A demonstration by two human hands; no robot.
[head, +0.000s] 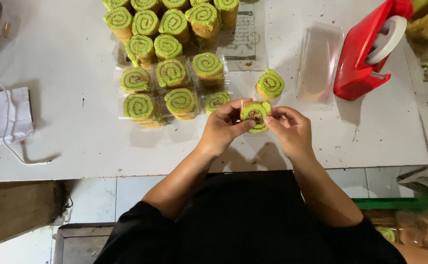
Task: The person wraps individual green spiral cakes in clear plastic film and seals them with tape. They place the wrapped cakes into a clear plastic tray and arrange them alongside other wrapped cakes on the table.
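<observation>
Head view: both hands, left hand (222,128) and right hand (291,128), pinch one green swirl roll slice (255,116) between them above the worktop (67,122) edge, swirl face up; another slice (270,84) lies just beyond, nearer the right.

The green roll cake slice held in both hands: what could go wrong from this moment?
1. The left hand and right hand pinch the soft cake slice from both sides; too tight a grip may squash or crack its swirl.
2. The slice is held near the table edge, so a slip could drop it toward the floor.
3. A loose slice lies unwrapped close to the red tape dispenser; a reach for tape might knock it.
</observation>
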